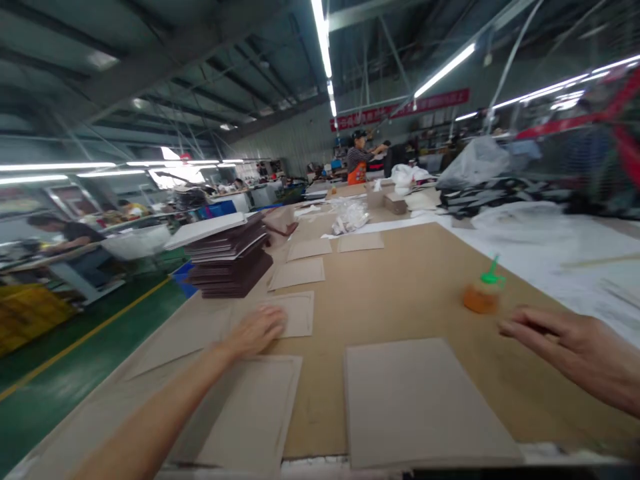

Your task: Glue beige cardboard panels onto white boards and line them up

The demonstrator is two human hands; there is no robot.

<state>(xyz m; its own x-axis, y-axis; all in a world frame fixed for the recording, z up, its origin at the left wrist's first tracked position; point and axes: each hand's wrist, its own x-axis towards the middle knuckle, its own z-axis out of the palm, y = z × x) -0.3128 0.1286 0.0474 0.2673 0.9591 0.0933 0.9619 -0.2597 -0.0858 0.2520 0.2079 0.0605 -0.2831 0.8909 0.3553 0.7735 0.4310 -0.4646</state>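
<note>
At the bottom centre of the frame, a large grey sheet [425, 400] lies flat on the brown counter [380, 287]; another sheet [253, 413] lies at the lower left. Just above that one, the left hand [260, 330] is palm down with its fingers stretched out, over the left part of a smaller grey card [301, 313]; blur hides how firmly it touches. At the right edge, the right hand [565, 343] has its fingers curled in; whether it grips anything cannot be told. Near its fingertips, towards the centre, stands a bottle [481, 298] of orange liquid with a green nozzle [493, 272]. Left of centre, beyond the left hand, sits a pile of dark brown sheets [233, 270] with a white board [207, 230] on top. Farther up, crumpled clear plastic [350, 217] lies mid-frame, and beyond it stands a person in an orange apron [357, 173].
</note>
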